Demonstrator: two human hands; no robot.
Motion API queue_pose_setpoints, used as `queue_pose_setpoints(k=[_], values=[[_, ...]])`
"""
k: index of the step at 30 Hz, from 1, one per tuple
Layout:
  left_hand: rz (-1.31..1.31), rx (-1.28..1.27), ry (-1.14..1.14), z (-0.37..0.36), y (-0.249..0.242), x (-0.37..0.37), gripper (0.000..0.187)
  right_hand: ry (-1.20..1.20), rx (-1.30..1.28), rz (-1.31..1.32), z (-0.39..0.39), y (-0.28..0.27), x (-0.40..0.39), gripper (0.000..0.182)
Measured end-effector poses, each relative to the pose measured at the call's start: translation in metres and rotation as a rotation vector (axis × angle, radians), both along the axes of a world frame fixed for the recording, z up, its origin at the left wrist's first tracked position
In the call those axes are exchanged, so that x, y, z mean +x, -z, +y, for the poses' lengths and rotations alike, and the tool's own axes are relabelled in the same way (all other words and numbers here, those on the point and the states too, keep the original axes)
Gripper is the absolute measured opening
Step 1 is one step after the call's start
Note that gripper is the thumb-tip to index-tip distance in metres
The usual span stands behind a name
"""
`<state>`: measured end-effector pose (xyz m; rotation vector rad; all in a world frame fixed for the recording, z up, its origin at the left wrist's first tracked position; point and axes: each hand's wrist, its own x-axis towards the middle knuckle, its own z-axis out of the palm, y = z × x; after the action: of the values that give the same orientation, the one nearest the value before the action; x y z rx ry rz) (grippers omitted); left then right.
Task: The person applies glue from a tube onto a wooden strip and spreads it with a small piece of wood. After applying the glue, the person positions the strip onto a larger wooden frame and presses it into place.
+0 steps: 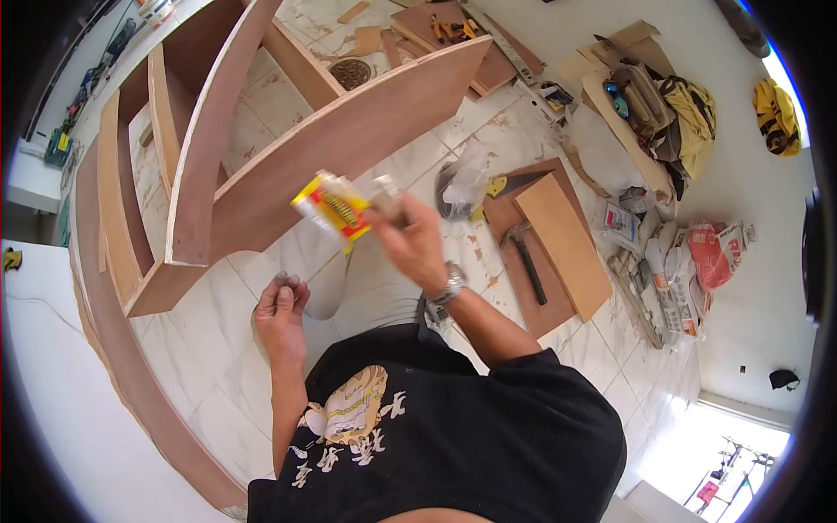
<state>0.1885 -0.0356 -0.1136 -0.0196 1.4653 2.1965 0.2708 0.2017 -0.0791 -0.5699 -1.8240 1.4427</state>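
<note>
My right hand [410, 240], with a metal watch [451, 284] on its wrist, is closed around a yellow and red packet [334, 207] with a pale part at its top. The packet is held in front of the long curved side of a brown wooden frame [349, 122]. My left hand [283, 315] is lower and to the left, its thumb and fingertips pressed together near the frame's lower corner. Whatever is between those fingertips is too small to name.
A hammer [526, 266] lies on brown boards [565, 248] at the right. Beyond them are bags [671, 113] and plastic packages [684, 270] by the wall. A clear plastic bag [462, 187] rests on the tiled floor. Pliers [452, 30] lie at the top.
</note>
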Motion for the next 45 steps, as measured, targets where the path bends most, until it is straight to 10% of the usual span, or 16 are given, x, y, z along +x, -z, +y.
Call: queue_pose_setpoints(k=[7,14,19,23,28,30,35,45], values=[[0.092,-0.148,0.042,-0.013,0.031,-0.009,0.02,0.356,0.096,0.1,0.164,-0.072,0.02,0.017],[-0.085,-0.393,0.187,-0.03,0.079,-0.029,0.014,0.284,0.382,-0.243,0.347,-0.122,-0.134,0.024],[-0.196,-0.554,0.084,-0.031,0.091,-0.048,0.018,0.219,0.477,-0.779,0.52,-0.005,-0.338,0.03],[-0.138,-0.883,0.002,-0.055,0.059,-0.061,0.027,0.184,0.726,-0.985,0.487,0.04,-0.401,0.03],[-0.292,-1.394,-0.335,-0.087,0.021,-0.032,0.027,0.11,0.653,-0.992,0.549,0.232,-0.503,0.033],[0.331,-1.59,-0.237,-0.228,0.104,0.046,0.024,0.215,0.487,-0.898,0.538,0.26,-0.514,0.034],[-0.283,-1.696,0.029,-0.176,0.058,0.037,0.024,0.087,0.27,-1.096,0.539,0.297,-0.534,0.033],[-0.378,-1.722,0.156,-0.159,0.05,0.018,0.023,0.119,0.442,-1.035,0.586,0.302,-0.584,0.033]])
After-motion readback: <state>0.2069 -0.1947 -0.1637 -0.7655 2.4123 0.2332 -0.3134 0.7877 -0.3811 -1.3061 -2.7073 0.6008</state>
